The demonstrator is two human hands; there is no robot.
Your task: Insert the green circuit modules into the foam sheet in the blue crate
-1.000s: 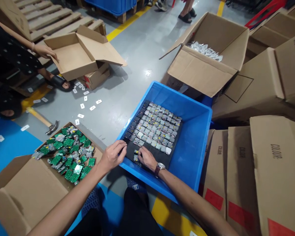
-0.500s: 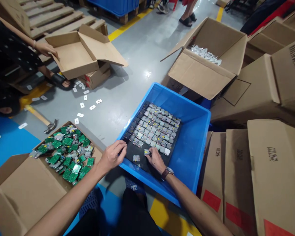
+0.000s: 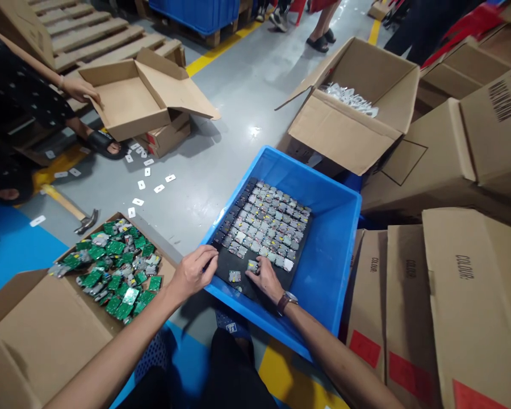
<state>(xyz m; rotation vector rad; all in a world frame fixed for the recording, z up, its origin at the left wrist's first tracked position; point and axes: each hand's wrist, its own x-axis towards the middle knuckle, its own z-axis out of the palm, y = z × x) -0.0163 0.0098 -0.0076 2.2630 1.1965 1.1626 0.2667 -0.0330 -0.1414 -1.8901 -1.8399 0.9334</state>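
A blue plastic crate (image 3: 330, 255) holds a black tray (image 3: 238, 267) covered with rows of several small grey modules (image 3: 266, 224). My left hand (image 3: 193, 271) rests on the crate's near left rim, fingers curled over the tray's edge. My right hand (image 3: 265, 277), with a watch on the wrist, lies on the tray's near edge, its fingertips pinching one small module (image 3: 252, 265). Another loose module (image 3: 234, 276) sits on the tray between my hands.
An open carton (image 3: 46, 324) at my left holds several green circuit boards (image 3: 114, 267). A hammer (image 3: 74, 211) and white labels lie on the floor. Another person's hand (image 3: 79, 88) holds an open carton (image 3: 132, 99). Stacked cartons (image 3: 451, 272) crowd the right; one (image 3: 357, 113) holds white parts.
My right hand has shifted from the loose module at the tray's near left corner to a second module further right, setting it near the last row. The left hand has stayed put.
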